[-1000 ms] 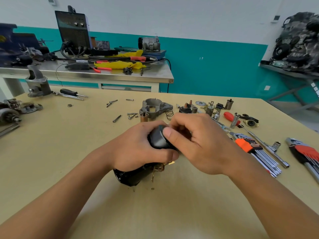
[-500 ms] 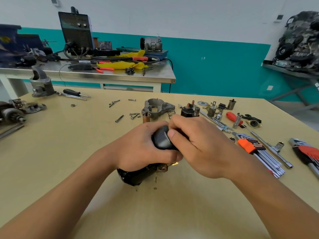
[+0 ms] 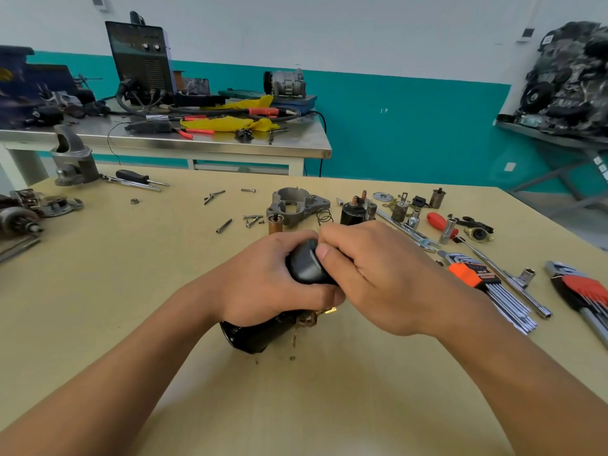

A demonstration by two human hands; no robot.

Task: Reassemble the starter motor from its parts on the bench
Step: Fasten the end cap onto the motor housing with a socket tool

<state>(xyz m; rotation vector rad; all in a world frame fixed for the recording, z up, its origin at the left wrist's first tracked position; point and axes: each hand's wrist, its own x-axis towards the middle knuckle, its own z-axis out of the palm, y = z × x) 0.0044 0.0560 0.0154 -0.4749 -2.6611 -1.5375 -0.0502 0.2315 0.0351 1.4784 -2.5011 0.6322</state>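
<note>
My left grip [image 3: 263,281] is wrapped tight round the starter motor body [image 3: 253,337], tilted with its low end propped on the desk [image 3: 131,291] for bracing, while my right grip [image 3: 378,278] curls over the black end cap [image 3: 306,264], thumb on it, probably seating it square.

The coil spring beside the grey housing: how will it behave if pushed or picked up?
The coil spring is thin, open wire, so probably very light and easily squashed. Its round coils rest on the smooth bench, so a push may roll it.

Left hand [image 3: 260,284], right hand [image 3: 385,281], forearms [image 3: 131,363]: all bare.
</note>
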